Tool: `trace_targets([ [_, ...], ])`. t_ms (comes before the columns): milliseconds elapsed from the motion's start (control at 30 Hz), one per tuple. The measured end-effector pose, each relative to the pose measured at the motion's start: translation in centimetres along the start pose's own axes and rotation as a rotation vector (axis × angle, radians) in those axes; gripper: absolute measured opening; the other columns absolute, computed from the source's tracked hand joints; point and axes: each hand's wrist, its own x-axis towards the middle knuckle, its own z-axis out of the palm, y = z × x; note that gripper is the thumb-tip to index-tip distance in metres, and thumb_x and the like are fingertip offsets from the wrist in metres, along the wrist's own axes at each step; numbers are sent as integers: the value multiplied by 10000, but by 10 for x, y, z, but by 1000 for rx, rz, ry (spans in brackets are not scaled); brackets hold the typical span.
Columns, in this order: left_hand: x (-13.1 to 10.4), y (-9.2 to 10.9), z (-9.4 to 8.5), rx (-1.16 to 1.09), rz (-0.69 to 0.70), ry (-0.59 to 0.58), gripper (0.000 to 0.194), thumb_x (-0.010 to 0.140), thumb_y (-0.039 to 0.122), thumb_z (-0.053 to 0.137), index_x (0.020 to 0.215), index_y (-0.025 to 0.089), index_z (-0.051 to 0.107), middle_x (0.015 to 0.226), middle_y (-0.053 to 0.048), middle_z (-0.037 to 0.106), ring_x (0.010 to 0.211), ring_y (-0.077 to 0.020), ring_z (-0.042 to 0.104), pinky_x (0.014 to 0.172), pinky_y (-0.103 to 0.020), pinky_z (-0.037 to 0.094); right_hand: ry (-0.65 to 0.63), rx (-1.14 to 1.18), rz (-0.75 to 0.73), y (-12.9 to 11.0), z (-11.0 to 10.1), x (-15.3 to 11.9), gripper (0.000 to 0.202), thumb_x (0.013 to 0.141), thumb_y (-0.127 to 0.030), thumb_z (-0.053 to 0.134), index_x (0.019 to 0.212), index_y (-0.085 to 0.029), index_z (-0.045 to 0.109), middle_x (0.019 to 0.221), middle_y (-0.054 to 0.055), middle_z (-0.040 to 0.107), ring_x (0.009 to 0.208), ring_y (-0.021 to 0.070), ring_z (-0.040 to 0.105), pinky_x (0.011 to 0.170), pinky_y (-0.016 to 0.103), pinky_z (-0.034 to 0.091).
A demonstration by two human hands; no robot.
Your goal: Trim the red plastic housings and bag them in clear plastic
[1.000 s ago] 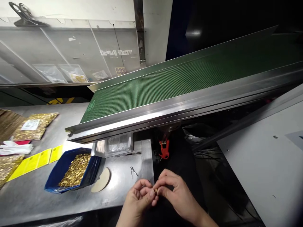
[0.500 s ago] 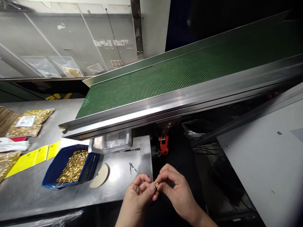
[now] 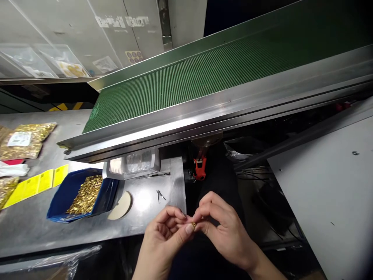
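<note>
A small gold-coloured metal piece (image 3: 194, 224) is pinched between the fingertips of both hands, just off the table's right edge. My left hand (image 3: 166, 235) grips it with thumb and index finger, the other fingers curled. From the other side, the thumb and index finger of my right hand (image 3: 223, 225) close on the same piece. Its exact shape is mostly covered by the fingertips. On the table, left of the hands, stands a blue bin (image 3: 64, 194) holding a heap of similar gold pieces (image 3: 86, 194).
A green conveyor belt (image 3: 175, 85) with metal side rails slopes across the back. On the metal table (image 3: 96, 237) lie small pliers (image 3: 160, 196), a beige disc (image 3: 121, 206), yellow labels (image 3: 37, 183) and a bag of gold pieces (image 3: 27, 142). An orange-red tool (image 3: 200, 169) hangs beneath the belt.
The camera view has shifted, so the surroundings sit higher and slightly left. The fingertips stay together on the gold piece, which has turned and shows less.
</note>
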Motion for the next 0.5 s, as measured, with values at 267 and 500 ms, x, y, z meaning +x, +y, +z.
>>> trace_targets([
  [267, -4, 3, 0, 22, -30, -18, 389, 599, 319, 995, 779, 173, 683, 693, -2, 706, 670, -128, 633, 635, -187, 504, -60, -177, -124, -9, -10, 4, 54, 991, -246, 709, 976, -225, 756, 903, 37, 647, 791, 154, 665, 731, 267, 547],
  [500, -3, 3, -4, -33, -81, -94, 391, 618, 311, 992, 794, 179, 669, 730, 9, 708, 652, -107, 614, 610, -181, 479, -69, -133, -131, -11, -11, 6, 40, 969, -220, 736, 943, -210, 765, 891, 37, 651, 779, 150, 666, 709, 254, 547],
])
